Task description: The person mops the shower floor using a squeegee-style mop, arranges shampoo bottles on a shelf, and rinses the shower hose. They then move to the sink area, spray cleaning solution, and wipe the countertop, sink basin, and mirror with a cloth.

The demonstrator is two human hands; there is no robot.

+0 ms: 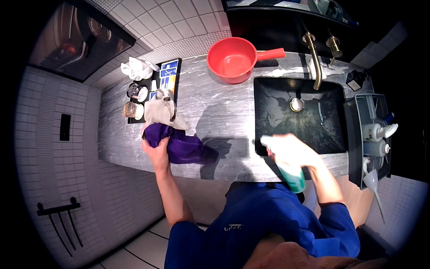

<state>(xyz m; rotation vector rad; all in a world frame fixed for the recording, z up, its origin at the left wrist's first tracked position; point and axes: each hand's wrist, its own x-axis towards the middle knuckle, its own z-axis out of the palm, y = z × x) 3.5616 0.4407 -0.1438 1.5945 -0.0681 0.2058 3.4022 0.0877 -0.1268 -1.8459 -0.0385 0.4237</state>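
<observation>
My left hand (156, 148) is closed around a bunched purple cloth (188, 148) and a light beige cloth (161, 112), above the left part of the grey marbled countertop (215, 111). Part of the purple cloth droops to the right over the counter. In my right hand (294, 149) is a spray bottle (293, 178) with green liquid or a green label; its white nozzle points left at the front left corner of the black sink (331, 131). Glare on the hand hides how the fingers sit on the trigger.
A red plastic dipper (235, 60) stands behind, left of the brass faucet (314, 64). At left, a black tray (178, 67) bears packets, glasses and a white bag (138, 69). A grey caddy (354, 141) with several bottles sits at the right edge.
</observation>
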